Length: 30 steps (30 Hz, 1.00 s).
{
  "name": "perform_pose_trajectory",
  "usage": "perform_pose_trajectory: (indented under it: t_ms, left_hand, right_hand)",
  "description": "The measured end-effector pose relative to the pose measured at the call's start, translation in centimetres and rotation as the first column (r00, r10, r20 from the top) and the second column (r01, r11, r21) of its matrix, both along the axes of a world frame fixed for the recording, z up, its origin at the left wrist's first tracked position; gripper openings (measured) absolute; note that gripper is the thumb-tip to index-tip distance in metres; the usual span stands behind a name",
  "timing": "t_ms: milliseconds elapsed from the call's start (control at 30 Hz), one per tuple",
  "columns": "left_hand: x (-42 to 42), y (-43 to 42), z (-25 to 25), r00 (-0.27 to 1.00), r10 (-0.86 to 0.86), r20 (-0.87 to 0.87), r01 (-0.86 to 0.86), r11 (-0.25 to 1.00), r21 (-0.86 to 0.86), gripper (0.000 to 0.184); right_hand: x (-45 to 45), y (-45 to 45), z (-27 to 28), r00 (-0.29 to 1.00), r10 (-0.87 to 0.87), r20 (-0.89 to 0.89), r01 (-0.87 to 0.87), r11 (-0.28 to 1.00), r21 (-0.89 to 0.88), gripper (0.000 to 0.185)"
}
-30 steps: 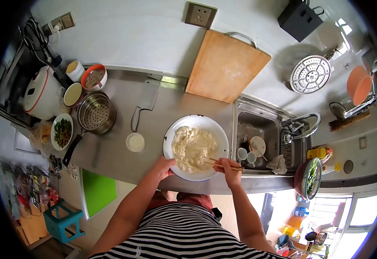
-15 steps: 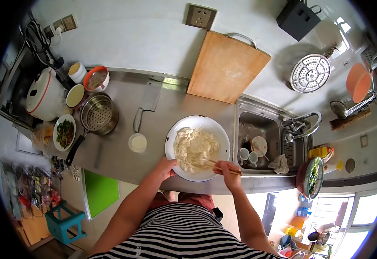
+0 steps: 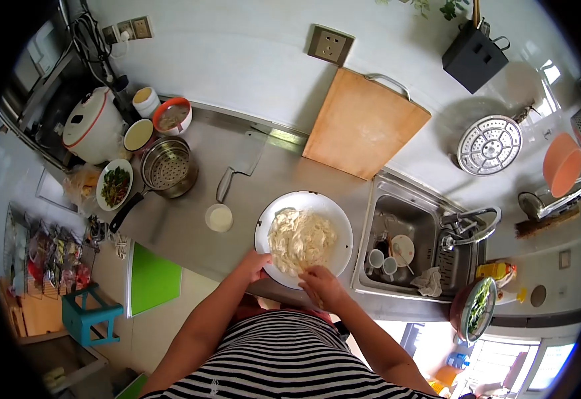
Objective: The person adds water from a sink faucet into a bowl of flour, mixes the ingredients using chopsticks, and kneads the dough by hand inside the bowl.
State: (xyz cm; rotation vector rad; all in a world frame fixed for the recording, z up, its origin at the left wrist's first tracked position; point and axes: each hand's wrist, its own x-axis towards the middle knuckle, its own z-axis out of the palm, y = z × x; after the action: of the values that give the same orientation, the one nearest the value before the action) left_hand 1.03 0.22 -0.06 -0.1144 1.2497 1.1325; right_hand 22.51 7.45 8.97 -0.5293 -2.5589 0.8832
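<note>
A white enamel basin [image 3: 345, 225] with a chipped dark rim sits near the counter's front edge. Inside it lies a pale, lumpy, wet flour dough [image 3: 301, 238]. My left hand [image 3: 256, 265] is closed on the basin's left front rim, thumb on top. At the front right of the basin, my right hand [image 3: 322, 287] is wrapped round a pair of wooden chopsticks. Their tips are down in the dough and mostly hidden by the hand. Left of the basin stand a small cup of white contents [image 3: 219, 217] and a cleaver [image 3: 242, 156] lying flat.
A wooden cutting board [image 3: 367, 123] leans on the wall behind. To the right is a sink [image 3: 407, 216] holding cups and a plate. A steamer pot [image 3: 169, 167], a plate of chopped greens [image 3: 115, 185] and a rice cooker [image 3: 91, 126] stand at left.
My right hand has moved left and slightly down along the basin's front rim, turning the chopsticks steeper. The dough's surface has shifted. My left hand keeps its hold. The whole view has tilted slightly.
</note>
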Motion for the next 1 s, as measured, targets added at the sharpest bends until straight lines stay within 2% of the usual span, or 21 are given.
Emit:
perform_pose_trajectory:
  t_ms: [67,133,233,333,367,400,500,567,667,700,767,867,933,1000]
  left_hand:
    - [0.3,0.0,0.1,0.999,0.037,-0.028,-0.037,0.999,-0.003,0.033]
    - [0.2,-0.3,-0.3,1.000,0.012,0.004,-0.012,1.000,-0.001,0.031]
    - [0.4,-0.2,-0.7,0.999,0.014,-0.047,-0.015,0.999,-0.041,0.034]
    - [0.9,-0.7,-0.4,0.998,0.061,-0.034,-0.060,0.998,0.017,0.035]
    - [1.2,-0.8,-0.4,0.997,0.069,-0.033,-0.068,0.998,0.011,0.035]
    - [1.3,-0.7,-0.4,0.996,0.079,-0.046,-0.079,0.997,0.005,0.036]
    - [1.2,-0.3,0.3,0.995,0.078,-0.059,-0.080,0.996,-0.029,0.038]
    - [1.1,-0.3,0.4,0.997,0.045,-0.059,-0.048,0.997,-0.059,0.039]
    - [0.6,0.0,-0.8,0.999,0.023,-0.036,-0.025,0.999,-0.047,0.040]
    - [0.5,0.0,-1.3,0.999,0.027,-0.025,-0.027,0.999,-0.032,0.040]
    - [0.6,-0.6,-1.3,1.000,0.009,-0.006,-0.009,1.000,-0.027,0.040]
    - [0.1,-0.1,-0.1,0.999,-0.015,0.036,0.015,1.000,0.003,0.039]
    - [0.1,-0.3,0.1,0.999,-0.011,0.035,0.011,1.000,0.007,0.037]
    - [0.1,-0.6,-0.2,0.998,-0.030,0.063,0.030,1.000,-0.006,0.037]
  right_hand:
    - [1.1,-0.5,-0.1,0.994,0.060,0.087,-0.051,0.993,-0.104,0.020]
    - [0.8,0.2,-0.3,0.991,0.086,0.099,-0.078,0.993,-0.084,0.020]
    - [-1.1,3.6,-1.8,0.996,0.040,-0.075,-0.045,0.997,-0.057,0.021]
    - [-1.3,5.5,-2.0,0.992,0.027,-0.120,-0.028,1.000,-0.002,0.019]
    - [-0.6,5.7,-1.8,0.996,0.007,-0.093,-0.001,0.998,0.067,0.019]
    - [0.3,5.6,-1.8,0.996,0.016,-0.091,-0.010,0.998,0.066,0.019]
    - [3.1,3.5,-2.3,0.999,-0.011,-0.044,0.012,1.000,0.014,0.019]
    - [3.7,1.6,-2.0,0.998,0.065,0.022,-0.064,0.998,-0.017,0.018]
    - [2.6,2.2,-3.9,0.994,0.100,-0.044,-0.099,0.995,0.013,0.017]
    - [1.8,2.9,-3.7,0.995,0.084,-0.054,-0.083,0.996,0.014,0.017]
    - [1.0,3.9,-2.8,0.989,-0.122,-0.083,0.126,0.991,0.046,0.015]
    - [-0.1,3.0,-1.1,0.979,-0.204,-0.020,0.205,0.978,0.033,0.015]
    - [0.0,0.5,-2.5,0.985,-0.165,-0.054,0.170,0.981,0.092,0.014]
    - [-0.2,-2.5,-2.9,0.987,-0.158,-0.037,0.159,0.987,0.018,0.017]
